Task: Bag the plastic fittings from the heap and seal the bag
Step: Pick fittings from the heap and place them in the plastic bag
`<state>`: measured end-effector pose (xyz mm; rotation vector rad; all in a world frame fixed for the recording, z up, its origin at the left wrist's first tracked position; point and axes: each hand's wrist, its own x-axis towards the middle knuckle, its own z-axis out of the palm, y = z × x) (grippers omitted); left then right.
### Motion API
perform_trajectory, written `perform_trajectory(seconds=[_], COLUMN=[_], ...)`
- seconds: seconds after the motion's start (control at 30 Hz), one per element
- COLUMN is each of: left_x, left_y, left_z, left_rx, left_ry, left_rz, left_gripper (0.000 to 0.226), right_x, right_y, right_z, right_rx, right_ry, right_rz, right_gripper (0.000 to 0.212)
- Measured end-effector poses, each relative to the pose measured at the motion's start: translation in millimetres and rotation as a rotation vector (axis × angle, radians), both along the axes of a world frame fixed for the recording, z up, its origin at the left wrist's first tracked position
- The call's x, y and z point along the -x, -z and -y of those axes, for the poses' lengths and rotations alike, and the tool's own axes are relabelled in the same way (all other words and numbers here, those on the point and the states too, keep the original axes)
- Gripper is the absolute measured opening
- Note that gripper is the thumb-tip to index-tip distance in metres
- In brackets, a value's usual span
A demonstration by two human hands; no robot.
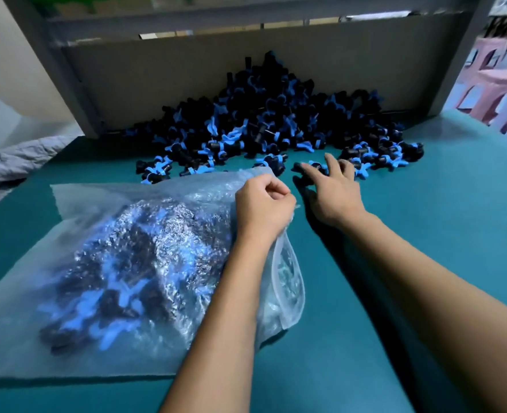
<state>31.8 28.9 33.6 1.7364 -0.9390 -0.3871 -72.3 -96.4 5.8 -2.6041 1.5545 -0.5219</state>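
Teal table (425, 204), cardboard panel (186, 70) behind, pink stool (493, 81).

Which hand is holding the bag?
The left hand: its grip is curled on the mouth edge of the clear bubble-wrap bag, while the right hand reaches with spread fingers toward the black-and-blue plastic fittings.

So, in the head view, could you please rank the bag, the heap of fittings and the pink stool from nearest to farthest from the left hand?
1. bag: gripped by the left hand.
2. heap of fittings: ahead on the table.
3. pink stool: far right, beyond the table.
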Motion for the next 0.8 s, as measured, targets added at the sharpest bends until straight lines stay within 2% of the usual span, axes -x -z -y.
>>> perform_trajectory(seconds=[0.07,0.1,0.17,0.33,0.43,0.47,0.6,0.73,0.8], left_x=[-2,-3,-7,-10,-12,-10,-4,-4,-2], left_y=[2,3,5,10,9,9,5,2,1], left_z=[0,0,0,1,3,4,1,-1,-3], left_rx=[-0.018,-0.018,-0.023,-0.07,-0.058,-0.042,0.094,0.108,0.092], left_ry=[-0.01,-0.016,-0.012,0.045,0.1,0.115,0.126,0.142,0.186], left_rz=[0.012,0.006,-0.034,-0.221,-0.353,-0.398,-0.575,-0.612,-0.616], left_gripper=[0.009,0.007,0.006,0.032,0.044,0.041,0.017,0.012,0.006], right_x=[5,8,15,36,44,46,47,43,41], right_y=[2,1,-2,-2,-4,-5,-3,2,5], right_z=[7,7,-2,-31,-41,-43,-44,-43,-42], right_rx=[-0.064,-0.063,-0.076,-0.107,-0.33,-0.407,-0.567,-0.641,-0.611], right_ry=[-0.037,-0.081,-0.204,-0.352,-0.46,-0.499,-0.566,-0.427,-0.358], right_rz=[-0.002,0.07,0.265,0.619,0.957,1.036,1.138,1.373,1.41], right_gripper=[0.049,0.046,0.036,0.031,0.028,0.028,0.027,0.026,0.022])
